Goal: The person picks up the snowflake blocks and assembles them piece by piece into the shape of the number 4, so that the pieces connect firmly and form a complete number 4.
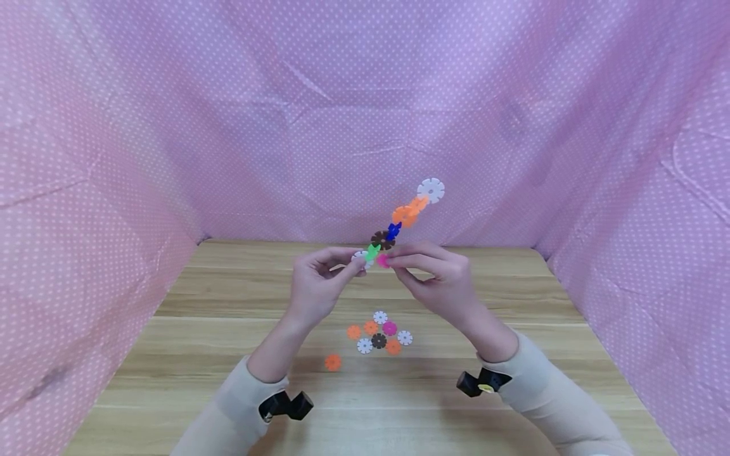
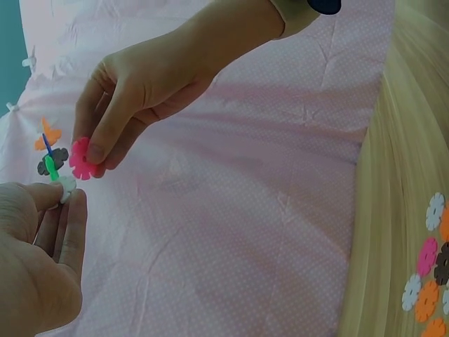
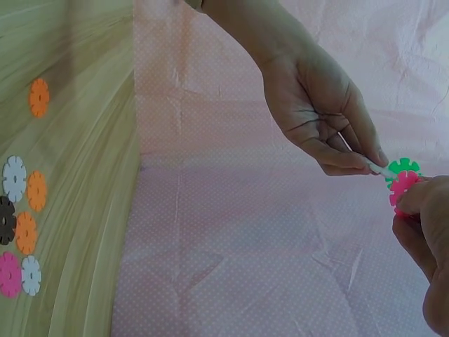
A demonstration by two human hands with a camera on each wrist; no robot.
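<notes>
Above the table, my left hand (image 1: 317, 285) pinches the white notched disc (image 2: 67, 187) at the near end of a chain. From there the chain runs up and right through a green disc (image 1: 372, 252), a dark brown disc (image 1: 382, 240), a blue disc (image 1: 393, 231), two orange discs (image 1: 404, 216) and a far white disc (image 1: 430, 190). My right hand (image 1: 445, 277) pinches a loose-looking pink disc (image 2: 82, 159) between thumb and fingers. In the left wrist view a gap shows between the pink disc and the chain; the right wrist view has it overlapping the green one.
Several flat notched discs lie on the wooden table (image 1: 228, 329) between the forearms: white (image 1: 380, 317), orange (image 1: 393, 346), pink (image 1: 390, 328) and brown (image 1: 379, 341). One orange disc (image 1: 333, 362) lies apart, nearer. Pink dotted cloth (image 1: 342, 126) hangs around the back and sides.
</notes>
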